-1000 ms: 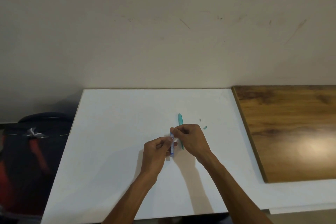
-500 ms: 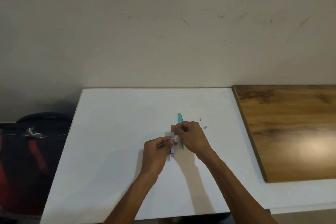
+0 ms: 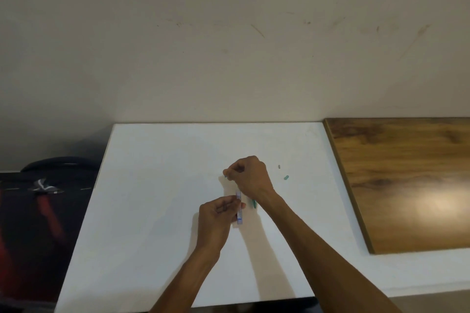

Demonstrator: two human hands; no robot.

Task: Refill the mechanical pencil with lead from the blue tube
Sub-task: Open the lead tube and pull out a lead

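Your left hand point(image 3: 218, 213) pinches the blue tube point(image 3: 239, 208) upright-ish over the white table point(image 3: 157, 185); tip it now, with the top apparently open, and leads could slide out and snap. Your right hand point(image 3: 250, 176) is curled, pinching something tiny at its fingertips point(image 3: 227, 174), likely the tube's cap or a lead, too small to tell; loosen that pinch and it drops and gets lost on the white. The mechanical pencil point(image 3: 253, 203) lies on the table under your right wrist, only its teal end showing, and a drag of the wrist could roll it. Two small bits point(image 3: 286, 177), probably pencil parts, lie farther right. Versus half a second ago, the right hand has lifted up and away from the tube top.
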